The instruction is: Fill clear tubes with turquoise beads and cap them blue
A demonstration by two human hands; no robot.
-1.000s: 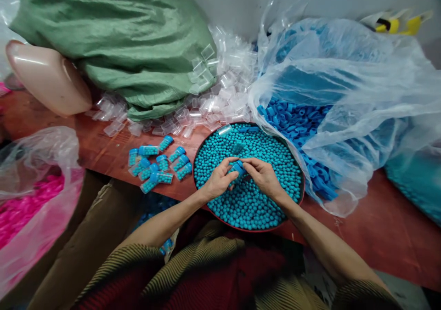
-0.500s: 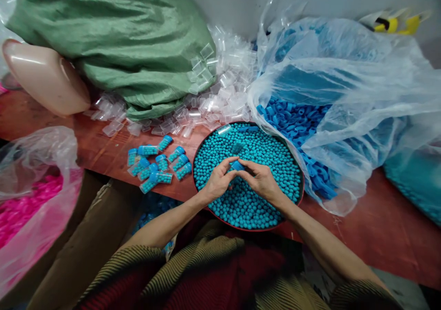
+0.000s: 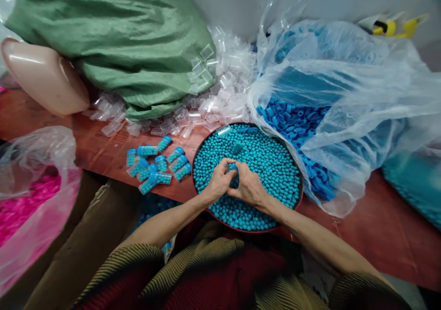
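Note:
Over a round tray (image 3: 300,199) of turquoise beads (image 3: 275,167), my two hands meet at the fingertips. Between them is a small container with a blue cap (image 3: 233,166), mostly covered by fingers. My left hand (image 3: 219,181) is closed round its left side. My right hand (image 3: 250,187) closes on it from the right, fingers bent over the cap. A transparent vial (image 3: 223,130) lies on the beads at the tray's far edge. To the left, several bead-filled vials with blue caps (image 3: 161,163) lie on the red-brown table (image 3: 99,151).
Behind the tray spreads a heap of transparent vials (image 3: 223,101) beside a green sack (image 3: 120,39). An open plastic bag (image 3: 358,85) of blue caps (image 3: 292,119) touches the tray's right side. A pinkish tub (image 3: 43,78) stands left, above a bag of pink pieces (image 3: 31,200).
My right hand has shifted slightly left and turned, its fingers now bent over the blue cap rather than pinching from the side. My left hand has barely moved.

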